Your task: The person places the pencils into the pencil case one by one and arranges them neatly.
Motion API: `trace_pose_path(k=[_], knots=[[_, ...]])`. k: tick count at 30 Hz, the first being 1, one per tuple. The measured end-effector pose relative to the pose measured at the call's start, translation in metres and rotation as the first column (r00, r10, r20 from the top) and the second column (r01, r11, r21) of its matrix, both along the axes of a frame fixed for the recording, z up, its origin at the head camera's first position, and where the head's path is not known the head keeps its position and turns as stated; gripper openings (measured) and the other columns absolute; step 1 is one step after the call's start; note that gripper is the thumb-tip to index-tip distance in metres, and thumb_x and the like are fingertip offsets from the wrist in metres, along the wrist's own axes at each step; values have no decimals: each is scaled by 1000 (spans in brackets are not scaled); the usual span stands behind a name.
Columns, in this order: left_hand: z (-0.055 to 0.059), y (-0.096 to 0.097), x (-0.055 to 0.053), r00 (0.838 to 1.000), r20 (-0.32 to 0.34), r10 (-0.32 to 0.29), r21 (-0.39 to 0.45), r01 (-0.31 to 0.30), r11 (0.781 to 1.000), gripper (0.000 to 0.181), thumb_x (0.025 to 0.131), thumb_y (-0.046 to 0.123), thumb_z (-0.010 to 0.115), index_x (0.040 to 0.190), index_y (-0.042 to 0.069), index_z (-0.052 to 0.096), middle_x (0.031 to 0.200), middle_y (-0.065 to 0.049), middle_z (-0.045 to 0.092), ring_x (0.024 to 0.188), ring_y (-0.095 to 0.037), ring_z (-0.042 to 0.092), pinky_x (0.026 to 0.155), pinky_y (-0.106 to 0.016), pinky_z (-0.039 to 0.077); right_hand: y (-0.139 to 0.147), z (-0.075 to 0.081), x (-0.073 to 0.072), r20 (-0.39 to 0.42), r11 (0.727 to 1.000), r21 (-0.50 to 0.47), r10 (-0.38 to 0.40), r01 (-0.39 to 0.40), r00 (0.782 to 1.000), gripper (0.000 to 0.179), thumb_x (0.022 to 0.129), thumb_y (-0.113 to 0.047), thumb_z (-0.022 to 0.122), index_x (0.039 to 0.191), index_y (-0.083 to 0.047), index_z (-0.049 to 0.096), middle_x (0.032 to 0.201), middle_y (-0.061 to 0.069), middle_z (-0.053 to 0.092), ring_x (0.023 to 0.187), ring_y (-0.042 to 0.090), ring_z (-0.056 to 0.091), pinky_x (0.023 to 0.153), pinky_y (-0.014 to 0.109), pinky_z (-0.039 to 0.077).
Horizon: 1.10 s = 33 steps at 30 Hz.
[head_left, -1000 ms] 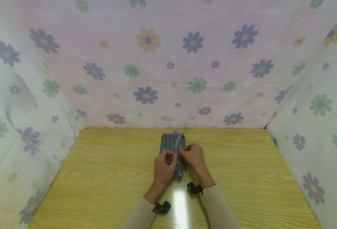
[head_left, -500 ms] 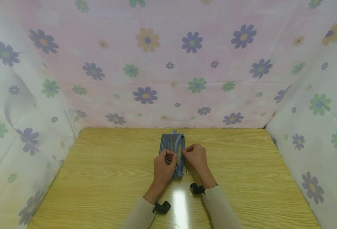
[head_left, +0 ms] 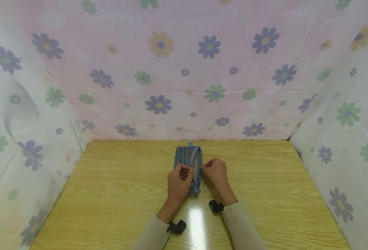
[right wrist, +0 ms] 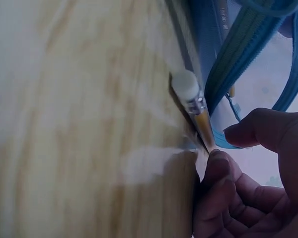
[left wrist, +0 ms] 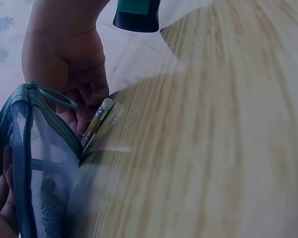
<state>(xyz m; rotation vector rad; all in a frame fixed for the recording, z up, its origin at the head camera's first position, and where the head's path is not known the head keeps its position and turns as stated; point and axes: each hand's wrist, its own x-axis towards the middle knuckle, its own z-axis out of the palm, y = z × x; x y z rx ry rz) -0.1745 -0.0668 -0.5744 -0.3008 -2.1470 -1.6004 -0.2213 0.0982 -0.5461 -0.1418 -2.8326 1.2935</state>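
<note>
A blue mesh zip pencil pouch (head_left: 187, 151) lies on the table, its zipped mouth gaping along the right side. My left hand (head_left: 179, 182) pinches the pouch near that opening; in the left wrist view its fingers (left wrist: 1, 183) are partly hidden by the pouch. A pencil (head_left: 204, 183) with a white eraser lies alongside the pouch's right edge. My right hand (head_left: 215, 171) is at the pencil, also seen in the right wrist view, where a fingertip (right wrist: 218, 162) meets the pencil (right wrist: 203, 124) while the thumb stands apart from it.
The wood-grain table (head_left: 115, 201) runs back to a flowered curtain (head_left: 184, 69), which also hangs at both sides. Through the mesh, pencil-like items (right wrist: 223, 20) show inside the pouch. A black wrist camera (head_left: 216, 206) sits on the right wrist and another (head_left: 177, 226) on the left.
My right hand has moved a little to the right, from the pouch's open edge to the pencil beside it. My left hand and the pouch have stayed in place.
</note>
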Motion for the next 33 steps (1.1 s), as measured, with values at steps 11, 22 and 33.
trace_pose_path(k=[11,22,33], knots=[[0,0,1,1000,18,-4,-6,4,1000,7,99,6,72,100,12,70,82,2,70,67,-9,65,59,-26,57,-4,-1,-2,35,999,42,-8,7,999,28,86,-17,83,61,-8,74,58,1,66,50,15,58,48,30,48],[2,0,-1,1000,0,-1,-6,1,1000,8,98,5,73,100,12,70,81,2,70,67,-9,65,58,-27,57,-10,4,-7,55,988,148,-52,44,997,47,82,-17,79,50,-17,43,46,-7,36,41,12,35,39,27,25],[0,0,-1,1000,-9,0,-6,0,1000,7,99,5,71,99,11,70,81,1,70,66,-9,65,57,-27,56,-6,2,-5,62,994,109,-29,23,998,50,83,-19,79,49,-17,43,45,-7,35,40,11,34,40,27,26]])
